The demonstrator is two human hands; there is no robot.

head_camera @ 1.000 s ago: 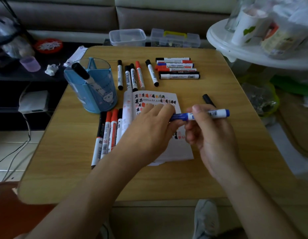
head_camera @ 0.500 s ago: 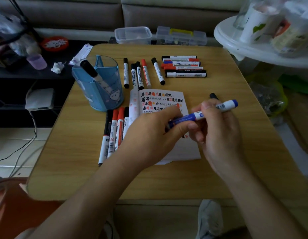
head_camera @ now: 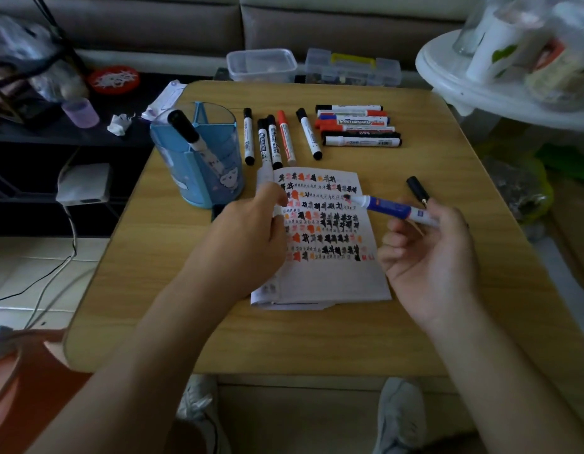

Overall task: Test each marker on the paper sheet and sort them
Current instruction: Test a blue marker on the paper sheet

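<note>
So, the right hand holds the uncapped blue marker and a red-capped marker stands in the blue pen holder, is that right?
Not quite. The head view shows a black-capped marker, not a red-capped one, standing in the blue pen holder. The right hand does hold the uncapped blue marker.

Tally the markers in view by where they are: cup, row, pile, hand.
In the blue cup: 1
In the row behind the paper: 5
In the pile at far right: 6
Blue marker in the right hand: 1
Total: 13. Black piece by that hand uncounted; the left hand may hide more.
</note>
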